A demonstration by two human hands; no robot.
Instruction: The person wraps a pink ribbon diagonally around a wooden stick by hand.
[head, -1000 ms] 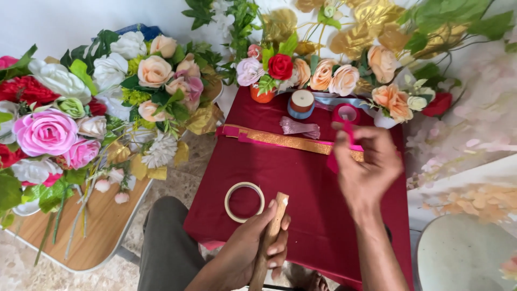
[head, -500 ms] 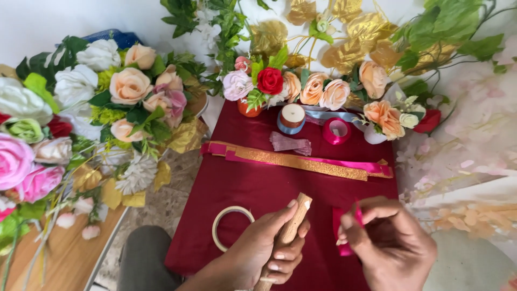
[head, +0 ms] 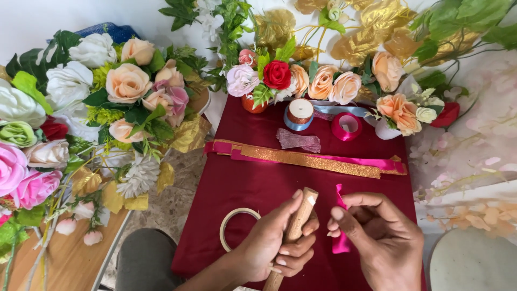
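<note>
My left hand (head: 277,240) grips a light wooden stick (head: 299,215) upright over the dark red cloth (head: 237,183). Just to its right, my right hand (head: 379,237) pinches a piece of bright pink ribbon (head: 340,242); the ribbon runs down past the palm. The two hands sit close together, a small gap between them. A thin beige ring (head: 236,226) lies flat on the cloth beside my left wrist.
Gold glitter ribbon (head: 307,158) lies on pink ribbon across the cloth. Behind it are a brown spool on a blue one (head: 299,114), a pink spool (head: 347,125) and a mauve mesh bow (head: 298,140). Artificial flowers (head: 97,113) crowd the left and back.
My right hand came back from the pink spool at the far edge to beside the stick, now holding pink ribbon. The camera view shifted slightly left and down.
</note>
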